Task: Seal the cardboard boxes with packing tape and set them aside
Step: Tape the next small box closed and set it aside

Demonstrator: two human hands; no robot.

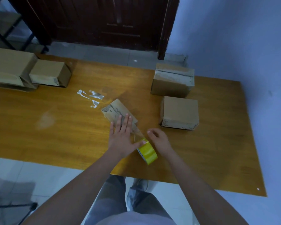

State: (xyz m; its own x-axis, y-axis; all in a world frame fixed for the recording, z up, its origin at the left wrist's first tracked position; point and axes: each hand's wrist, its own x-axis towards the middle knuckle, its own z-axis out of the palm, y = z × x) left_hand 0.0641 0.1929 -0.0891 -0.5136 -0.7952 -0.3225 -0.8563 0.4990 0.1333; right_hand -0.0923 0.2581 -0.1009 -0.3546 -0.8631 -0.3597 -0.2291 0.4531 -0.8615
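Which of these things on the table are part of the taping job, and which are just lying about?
Part of the job: small cardboard box, yellow tape roll, left hand, right hand, two boxes at right, boxes at left.
Lying about: tape scraps, dark wooden door.

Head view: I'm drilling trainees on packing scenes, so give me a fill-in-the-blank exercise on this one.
1. The left hand presses flat on the small ___.
2. The tape roll is coloured ___.
3. Clear tape runs from the roll to the ___.
4. The two boxes on the right stand on the ___.

Missing words: box; yellow; box; table
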